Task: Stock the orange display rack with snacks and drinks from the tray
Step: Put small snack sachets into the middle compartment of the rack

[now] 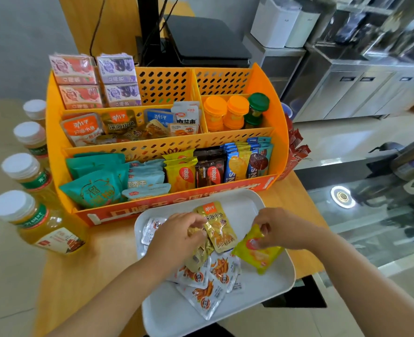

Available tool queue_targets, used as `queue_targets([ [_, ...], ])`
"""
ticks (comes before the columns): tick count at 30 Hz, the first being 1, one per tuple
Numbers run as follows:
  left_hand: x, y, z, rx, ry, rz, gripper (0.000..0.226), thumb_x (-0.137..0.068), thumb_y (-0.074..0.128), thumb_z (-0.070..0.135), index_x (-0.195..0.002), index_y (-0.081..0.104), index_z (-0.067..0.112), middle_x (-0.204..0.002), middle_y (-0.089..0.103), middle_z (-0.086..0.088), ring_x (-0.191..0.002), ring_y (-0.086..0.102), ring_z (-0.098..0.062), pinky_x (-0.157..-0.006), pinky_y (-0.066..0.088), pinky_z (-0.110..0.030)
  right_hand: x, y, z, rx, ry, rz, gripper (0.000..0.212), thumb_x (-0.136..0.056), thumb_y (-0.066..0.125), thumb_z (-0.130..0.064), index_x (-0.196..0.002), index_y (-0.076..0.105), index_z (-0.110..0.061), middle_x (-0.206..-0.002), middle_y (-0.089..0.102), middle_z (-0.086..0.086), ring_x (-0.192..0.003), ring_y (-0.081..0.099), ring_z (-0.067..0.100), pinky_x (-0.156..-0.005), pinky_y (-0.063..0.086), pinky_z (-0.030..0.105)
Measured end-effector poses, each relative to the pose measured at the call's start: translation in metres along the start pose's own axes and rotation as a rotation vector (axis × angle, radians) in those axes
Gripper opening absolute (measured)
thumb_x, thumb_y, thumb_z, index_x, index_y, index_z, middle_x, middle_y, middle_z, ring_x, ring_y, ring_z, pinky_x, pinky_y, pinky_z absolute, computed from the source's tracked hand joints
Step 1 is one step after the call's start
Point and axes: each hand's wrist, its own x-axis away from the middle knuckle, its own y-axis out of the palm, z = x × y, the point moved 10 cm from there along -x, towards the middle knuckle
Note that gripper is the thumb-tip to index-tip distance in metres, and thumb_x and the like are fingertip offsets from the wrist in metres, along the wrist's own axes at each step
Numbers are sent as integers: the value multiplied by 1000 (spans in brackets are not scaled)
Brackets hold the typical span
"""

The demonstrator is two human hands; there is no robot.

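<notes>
both hands worked over the near white plastic tray [269, 283], seen from the head camera. left hand [176, 235] pinched a gold foil fish-snack sachet [219, 228]; right hand [277, 227] pinched a yellow-green plastic snack packet [259, 252] by its top edge. these looked light, floppy and slick, best taken by the sealed edges. orange perforated plastic display rack [266, 110] stood just beyond, far side.
</notes>
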Motion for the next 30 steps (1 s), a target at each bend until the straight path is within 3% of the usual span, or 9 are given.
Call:
queue_targets([
  [3, -3, -4, 20, 153, 7, 9, 41, -69, 61, 63, -109, 51, 57, -104, 58, 33, -99, 53, 11, -84, 49, -24, -4, -51, -26, -262, -79, 153, 22, -75, 80, -42, -82, 69, -25, -76, 61, -15, -68, 55, 1, -56, 43, 20],
  [6, -17, -40, 42, 197, 60, 174, 53, -69, 60, 74, -116, 50, 51, -103, 59, 31, -95, 56, 6, -75, 48, -18, -19, -91, -58, -613, -154, 340, 19, -72, 84, -33, -85, 72, -27, -83, 70, -8, -75, 66, 14, -66, 55, 37],
  [9, -33, -90, 47, 78, 93, 377, 32, -82, 67, 46, -112, 60, 36, -99, 65, 18, -91, 60, 0, -80, 53, -32, -40, -114, -83, -699, -183, 544, 23, -73, 84, -35, -90, 70, -30, -81, 72, -6, -73, 67, 11, -65, 56, 34],
  [13, -39, -130, 30, -160, 66, 497, 44, -80, 73, 24, -121, 58, 26, -110, 65, 9, -103, 58, -10, -88, 49, -35, -62, -124, -104, -508, -194, 699, 27, -75, 80, -43, -95, 63, -37, -75, 62, -18, -65, 58, 0, -54, 42, 17],
  [16, -33, -131, 9, -470, 22, 453, 43, -73, 78, 28, -114, 65, 21, -106, 67, 2, -102, 54, -23, -85, 43, -41, -64, -125, -120, -211, -276, 809, 31, -74, 81, -40, -100, 71, -26, -75, 60, -13, -73, 54, 10, -66, 43, 29],
  [19, -27, -129, -2, -591, 35, 439, 26, -69, 83, 18, -93, 74, 21, -87, 69, 2, -89, 55, -27, -77, 44, -43, -65, -116, -126, -34, -293, 865, 37, -71, 84, -40, -100, 72, -20, -68, 59, -6, -77, 55, 23, -74, 44, 40],
  [22, -27, -138, -2, -633, 23, 516, 17, -68, 82, 9, -80, 75, 19, -74, 67, 2, -79, 53, -26, -68, 41, -41, -65, -111, -131, 59, -309, 922, 37, -68, 85, -40, -95, 72, -18, -67, 61, -3, -73, 56, 23, -71, 41, 37],
  [26, -32, -146, 1, -685, 25, 567, 17, -66, 82, 4, -76, 75, 15, -72, 65, -2, -76, 52, -29, -65, 41, -41, -68, -110, -127, -35, -352, 964, 35, -68, 85, -39, -91, 71, -17, -66, 58, 0, -67, 52, 21, -68, 35, 32],
  [30, -35, -142, 5, -733, 58, 586, 13, -68, 79, 2, -74, 73, 12, -70, 62, -4, -75, 49, -29, -63, 41, -40, -78, -97, -138, 192, -413, 905, 29, -72, 81, -44, -81, 70, -18, -78, 63, -2, -83, 53, 24, -70, 38, 36],
])
